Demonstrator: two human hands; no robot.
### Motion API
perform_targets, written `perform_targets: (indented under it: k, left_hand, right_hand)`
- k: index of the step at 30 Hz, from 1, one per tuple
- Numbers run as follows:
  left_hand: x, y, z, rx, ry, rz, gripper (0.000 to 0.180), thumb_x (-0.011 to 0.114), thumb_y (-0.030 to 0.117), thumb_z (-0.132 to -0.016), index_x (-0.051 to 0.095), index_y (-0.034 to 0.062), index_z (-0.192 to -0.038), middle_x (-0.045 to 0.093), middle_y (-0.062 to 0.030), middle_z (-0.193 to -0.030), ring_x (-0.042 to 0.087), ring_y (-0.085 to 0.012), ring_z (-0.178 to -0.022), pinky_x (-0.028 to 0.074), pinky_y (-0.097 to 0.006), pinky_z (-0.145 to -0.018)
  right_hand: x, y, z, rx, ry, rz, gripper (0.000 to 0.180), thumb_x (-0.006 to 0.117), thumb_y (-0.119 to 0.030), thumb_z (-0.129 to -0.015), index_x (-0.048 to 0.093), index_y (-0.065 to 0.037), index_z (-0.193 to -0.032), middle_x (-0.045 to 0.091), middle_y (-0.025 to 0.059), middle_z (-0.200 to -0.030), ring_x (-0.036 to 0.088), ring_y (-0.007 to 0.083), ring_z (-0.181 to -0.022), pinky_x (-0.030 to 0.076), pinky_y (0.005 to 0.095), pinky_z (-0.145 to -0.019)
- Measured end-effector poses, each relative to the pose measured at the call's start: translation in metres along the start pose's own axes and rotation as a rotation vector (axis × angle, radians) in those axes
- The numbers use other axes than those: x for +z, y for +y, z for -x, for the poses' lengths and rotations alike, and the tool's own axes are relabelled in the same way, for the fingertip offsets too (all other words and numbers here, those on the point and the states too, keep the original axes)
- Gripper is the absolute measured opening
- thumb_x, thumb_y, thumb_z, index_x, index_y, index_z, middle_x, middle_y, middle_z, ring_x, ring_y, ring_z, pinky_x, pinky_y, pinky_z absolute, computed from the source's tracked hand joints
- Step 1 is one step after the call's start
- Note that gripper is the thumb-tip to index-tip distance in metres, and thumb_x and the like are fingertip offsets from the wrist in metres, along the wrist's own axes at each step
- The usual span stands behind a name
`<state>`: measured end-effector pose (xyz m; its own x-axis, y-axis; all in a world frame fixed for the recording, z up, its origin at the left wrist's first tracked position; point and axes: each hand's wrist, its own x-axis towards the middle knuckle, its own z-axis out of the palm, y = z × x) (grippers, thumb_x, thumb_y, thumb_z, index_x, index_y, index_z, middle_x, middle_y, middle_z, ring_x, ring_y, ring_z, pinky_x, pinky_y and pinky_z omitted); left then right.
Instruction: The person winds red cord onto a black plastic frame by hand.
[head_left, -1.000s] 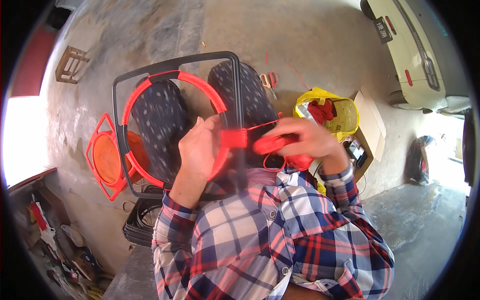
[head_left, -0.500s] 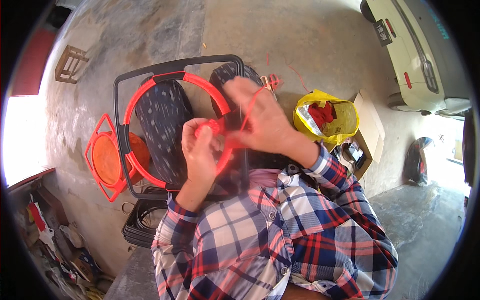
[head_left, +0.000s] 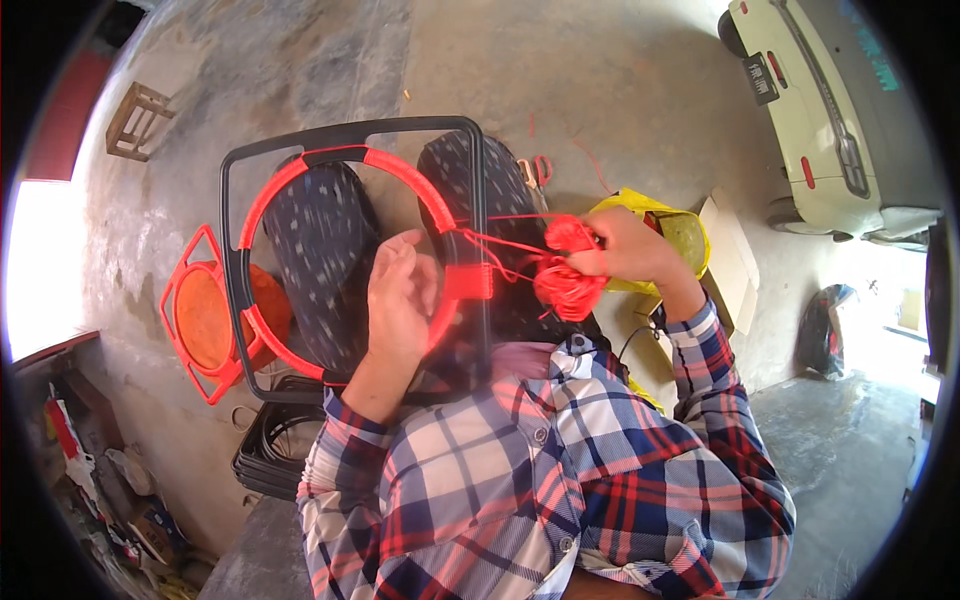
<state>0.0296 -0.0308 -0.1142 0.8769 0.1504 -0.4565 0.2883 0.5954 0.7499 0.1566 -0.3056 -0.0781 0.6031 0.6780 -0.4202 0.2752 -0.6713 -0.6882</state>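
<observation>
A black square frame [head_left: 229,270] with a round inner ring stands upright over my lap, sections of its ring wrapped in red cord [head_left: 405,178]. Out to the right, my right hand [head_left: 635,248] grips a loose bundle of red cord [head_left: 568,285]. Strands run from that bundle to the ring's right side. A flat red wrapped piece [head_left: 470,282] sits on the frame's right part, beside the ring. Near it, my left hand [head_left: 398,300] is raised at the ring, fingers loosely bent and apart, with nothing seen in them.
Scissors [head_left: 541,172] lie past my right knee. A yellow bag [head_left: 640,198] and an open cardboard box [head_left: 735,255] stand to the right. An orange stool-like item [head_left: 215,325] and stacked black frames [head_left: 265,470] are at left. Farther off are a wooden stool [head_left: 138,122] and a parked vehicle [head_left: 830,110].
The red cord bundle has passed from my left hand to my right, which has pulled out to the right. My left hand stays near the ring, now without the bundle.
</observation>
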Motion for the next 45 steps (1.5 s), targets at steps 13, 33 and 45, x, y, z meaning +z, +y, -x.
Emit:
perform_targets:
  k: [13,33,45]
  left_hand:
    - [0.02,0.007,-0.005,-0.082,-0.221,0.163,0.06,0.045,0.035,-0.095,0.034,0.0038,-0.145,0.058,-0.0104,-0.114,0.058,-0.0218,-0.099,0.046,-0.035,-0.092]
    - [0.005,0.004,-0.01,-0.25,-0.257,0.081,0.026,0.04,0.016,-0.088,0.054,-0.0001,-0.103,0.065,-0.0217,-0.104,0.069,-0.0337,-0.083,0.047,-0.028,-0.044]
    - [0.006,0.004,-0.012,-0.296,-0.242,0.056,0.029,0.044,0.018,-0.083,0.054,0.0007,-0.104,0.065,-0.0179,-0.094,0.067,-0.0309,-0.081,0.048,-0.031,-0.051]
  right_hand:
    - [0.008,0.221,0.068,-0.61,0.709,-1.925,0.03,0.058,-0.024,-0.091,0.059,0.0,-0.108,0.062,0.0093,-0.082,0.056,0.0204,-0.066,0.049,0.0337,-0.063]
    - [0.072,0.046,0.029,0.211,0.498,-1.083,0.009,0.068,-0.013,-0.087,0.064,-0.006,-0.09,0.061,-0.0019,-0.073,0.056,0.007,-0.062,0.042,0.0223,-0.057]
    - [0.051,0.061,-0.02,0.044,0.67,-0.601,0.028,0.066,-0.021,-0.083,0.06,-0.003,-0.103,0.065,0.0078,-0.079,0.062,0.019,-0.072,0.049,0.0321,-0.07]
